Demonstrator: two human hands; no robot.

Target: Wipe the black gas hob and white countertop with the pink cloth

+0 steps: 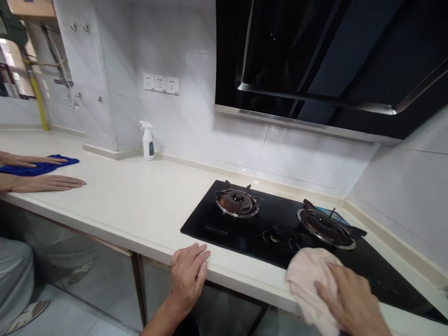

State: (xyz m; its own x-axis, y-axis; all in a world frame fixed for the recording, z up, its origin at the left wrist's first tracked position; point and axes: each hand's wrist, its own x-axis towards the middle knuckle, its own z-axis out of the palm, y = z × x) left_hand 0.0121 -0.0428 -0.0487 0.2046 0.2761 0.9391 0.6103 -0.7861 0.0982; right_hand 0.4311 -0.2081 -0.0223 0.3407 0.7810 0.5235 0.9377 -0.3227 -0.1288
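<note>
My right hand [350, 298] grips a pale pink cloth [311, 275], its fingers bent over the folds. The cloth lies over the front edge of the black gas hob [252, 238] and hangs past the counter's edge. My left hand [189, 270] rests on the front edge of the counter, just below the hob's near left corner; its fingers lie on the top and hold nothing. Two burners show on the hob, the left burner [238, 200] and the right burner [325, 226], with two control knobs between and in front of them.
At the left, another person's hands rest on the white counter [140, 196], one of them on a blue cloth [38, 165]. A white spray bottle [147, 140] stands by the wall. The black range hood [315, 60] overhangs the back. Wall sockets [161, 84] sit above the bottle.
</note>
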